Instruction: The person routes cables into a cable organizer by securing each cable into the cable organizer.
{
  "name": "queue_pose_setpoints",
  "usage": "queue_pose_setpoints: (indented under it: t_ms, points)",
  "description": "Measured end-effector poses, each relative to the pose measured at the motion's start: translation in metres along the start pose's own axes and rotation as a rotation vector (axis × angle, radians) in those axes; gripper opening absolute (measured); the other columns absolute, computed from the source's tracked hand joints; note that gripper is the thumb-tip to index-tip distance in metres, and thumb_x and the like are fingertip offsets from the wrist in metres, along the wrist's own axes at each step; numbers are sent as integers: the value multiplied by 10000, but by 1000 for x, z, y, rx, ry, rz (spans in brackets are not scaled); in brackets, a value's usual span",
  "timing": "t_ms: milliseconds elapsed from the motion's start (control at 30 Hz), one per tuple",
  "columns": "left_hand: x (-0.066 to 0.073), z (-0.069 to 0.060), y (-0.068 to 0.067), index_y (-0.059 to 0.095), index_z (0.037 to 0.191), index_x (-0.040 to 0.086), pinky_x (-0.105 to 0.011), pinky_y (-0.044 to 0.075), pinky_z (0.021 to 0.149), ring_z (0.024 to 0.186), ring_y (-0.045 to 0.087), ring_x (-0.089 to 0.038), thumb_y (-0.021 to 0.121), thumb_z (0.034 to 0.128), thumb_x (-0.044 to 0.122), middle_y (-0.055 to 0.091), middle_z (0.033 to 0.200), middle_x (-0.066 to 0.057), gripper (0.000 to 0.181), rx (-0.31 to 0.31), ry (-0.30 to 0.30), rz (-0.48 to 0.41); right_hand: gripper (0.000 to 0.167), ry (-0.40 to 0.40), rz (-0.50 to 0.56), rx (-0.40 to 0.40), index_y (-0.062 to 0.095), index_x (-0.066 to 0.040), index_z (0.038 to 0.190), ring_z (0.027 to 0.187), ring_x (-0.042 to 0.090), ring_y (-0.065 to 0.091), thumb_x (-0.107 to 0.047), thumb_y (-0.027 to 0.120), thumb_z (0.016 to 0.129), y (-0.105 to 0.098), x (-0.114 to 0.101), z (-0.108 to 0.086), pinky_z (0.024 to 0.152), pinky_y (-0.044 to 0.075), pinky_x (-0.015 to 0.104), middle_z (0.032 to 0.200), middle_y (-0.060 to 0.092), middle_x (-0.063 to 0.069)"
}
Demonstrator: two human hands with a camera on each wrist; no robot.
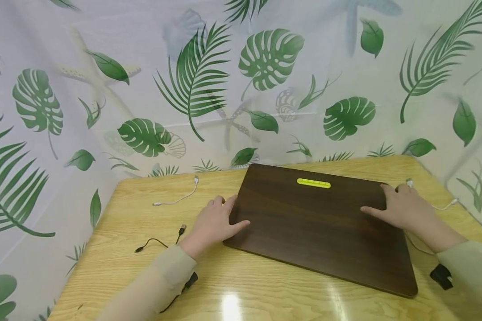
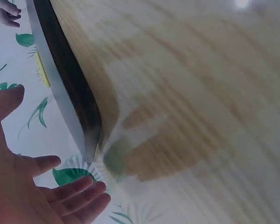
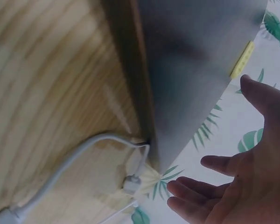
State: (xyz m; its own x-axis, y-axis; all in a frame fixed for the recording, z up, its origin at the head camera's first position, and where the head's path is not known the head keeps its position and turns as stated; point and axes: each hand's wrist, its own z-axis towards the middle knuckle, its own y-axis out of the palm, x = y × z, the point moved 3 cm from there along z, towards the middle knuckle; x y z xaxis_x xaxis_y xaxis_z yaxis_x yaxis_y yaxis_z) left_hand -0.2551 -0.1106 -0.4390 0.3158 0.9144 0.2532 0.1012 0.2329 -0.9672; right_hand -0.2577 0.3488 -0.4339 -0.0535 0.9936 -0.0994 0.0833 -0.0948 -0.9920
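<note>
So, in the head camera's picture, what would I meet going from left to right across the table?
A white cable, the left hand, a yellow strip on the dark board, the right hand, then a small black block.

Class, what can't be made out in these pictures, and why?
- Head: part of a black cable, hidden by the left sleeve.
- Head: part of the white cable at right, hidden by the right hand.
- Head: whether anything lies under the dark board, which covers that spot.
- Left wrist: the rest of the right hand, cut off at upper left.
- Right wrist: a white plug, cut off at lower left.
</note>
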Motion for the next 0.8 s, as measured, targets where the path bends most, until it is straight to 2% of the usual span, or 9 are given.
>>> queue_pose_setpoints:
  t_ms: [100, 200, 300, 400, 500, 633, 800]
  points:
    - [2, 2, 5, 447, 1613, 137, -487, 591, 902, 1173, 621, -372, 691, 952, 650, 608, 1362, -221, 872, -10, -4, 14, 1132, -6, -16, -14, 427, 304, 1382, 1040, 662, 582, -729, 610, 956, 3, 3, 0, 854, 536, 684, 1208, 483, 569]
    - [3, 4, 10, 444, 1612, 124, -476, 593, 905, 1169, 624, -360, 716, 938, 644, 608, 1355, -217, 894, -17, -12, 23, 1033, -11, -11, -17, 550, 294, 1141, 856, 560, 632, -716, 637, 943, 5, 6, 0, 806, 549, 643, 1044, 551, 510]
    - [5, 7, 14, 464, 1593, 87, -480, 590, 945, 1184, 629, -363, 750, 927, 613, 603, 1364, -221, 895, -19, -24, 19, 839, -12, 12, -28, 586, 128, 815, 670, 379, 598, -699, 653, 940, 6, 7, 0, 672, 543, 538, 799, 576, 319]
    - [5, 10, 16, 499, 1555, 40, -487, 581, 986, 1200, 635, -369, 769, 930, 573, 601, 1371, -224, 864, -26, -42, 2, 707, -23, 21, -56, 522, -66, 626, 562, 238, 511, -679, 640, 958, 7, 6, 0, 574, 469, 402, 619, 497, 97]
    - [6, 11, 17, 526, 1521, 6, -487, 582, 988, 1187, 653, -368, 783, 928, 548, 611, 1351, -229, 843, -39, -58, -16, 679, -35, 17, -78, 489, -139, 564, 534, 182, 461, -664, 631, 969, 7, 6, 0, 552, 401, 336, 558, 430, -8]
    - [7, 11, 17, 544, 1481, -27, -488, 590, 973, 1169, 670, -370, 802, 914, 543, 621, 1320, -231, 844, -60, -87, -38, 675, -36, 10, -96, 502, -130, 582, 554, 185, 463, -673, 633, 961, 6, 6, 0, 545, 390, 328, 569, 436, -8]
    - [6, 12, 16, 604, 1346, -65, -469, 604, 911, 1056, 692, -350, 834, 887, 538, 639, 1228, -214, 792, -72, -108, -40, 660, -33, 16, -125, 507, -131, 593, 567, 189, 472, -670, 646, 948, 7, 6, 5, 536, 383, 315, 572, 441, -7]
